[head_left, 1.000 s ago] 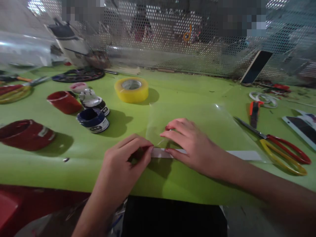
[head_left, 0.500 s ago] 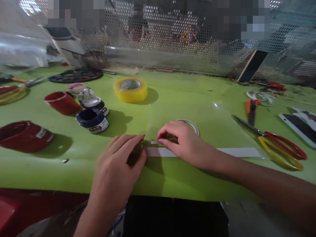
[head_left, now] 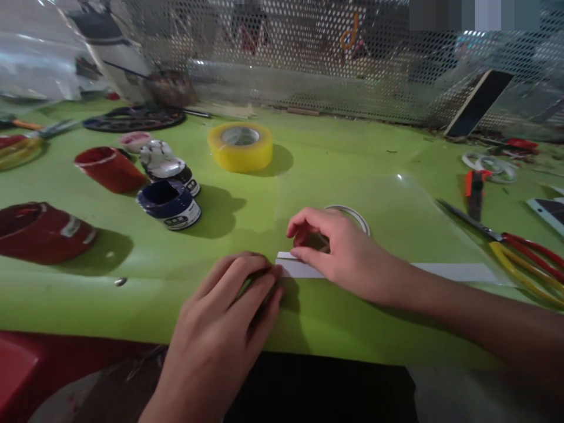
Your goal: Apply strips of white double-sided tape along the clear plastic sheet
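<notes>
A long white strip [head_left: 453,272] lies along the front edge of a clear plastic sheet [head_left: 388,194]. My left hand [head_left: 231,308] is at the strip's left end, its fingers loosely bent and slightly apart, with the fingertips touching that end. Curled over the sheet, my right hand [head_left: 343,249] has its thumb on a short, narrow white piece of tape [head_left: 285,255] just above the strip. A roll of white tape [head_left: 359,216] shows as a thin ring behind the right hand, which hides most of it and appears to grip it.
Scissors [head_left: 506,244] and a cutter [head_left: 476,194] lie at the right. A yellow tape roll [head_left: 240,150] sits beyond the hands. Open paint pots, one blue [head_left: 170,205] and one dark red [head_left: 44,233], stand left. A phone [head_left: 480,103] leans against the mesh at the back.
My left fingers have moved in from just left of the strip onto its end and drawn closer together. More of the narrow tape piece shows at my right thumb. The camera view has shifted slightly.
</notes>
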Motion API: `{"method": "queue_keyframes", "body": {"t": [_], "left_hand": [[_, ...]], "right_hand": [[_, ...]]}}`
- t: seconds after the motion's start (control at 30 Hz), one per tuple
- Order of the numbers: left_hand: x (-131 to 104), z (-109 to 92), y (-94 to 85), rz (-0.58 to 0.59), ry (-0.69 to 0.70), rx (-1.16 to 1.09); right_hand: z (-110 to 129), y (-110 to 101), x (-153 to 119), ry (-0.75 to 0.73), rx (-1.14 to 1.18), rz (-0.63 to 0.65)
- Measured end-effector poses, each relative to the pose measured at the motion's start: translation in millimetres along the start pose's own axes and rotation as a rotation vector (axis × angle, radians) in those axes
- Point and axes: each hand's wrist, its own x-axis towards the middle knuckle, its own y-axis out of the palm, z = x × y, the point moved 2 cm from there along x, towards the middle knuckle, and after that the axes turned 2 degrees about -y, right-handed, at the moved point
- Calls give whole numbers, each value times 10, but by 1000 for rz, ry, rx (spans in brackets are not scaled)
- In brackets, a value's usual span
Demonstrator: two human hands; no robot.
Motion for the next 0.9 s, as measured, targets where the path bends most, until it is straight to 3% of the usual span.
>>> {"method": "queue_keyframes", "body": {"t": [0.9], "left_hand": [[42, 1, -20, 53, -35, -17]], "right_hand": [[80, -5, 66, -50, -159, 74]]}}
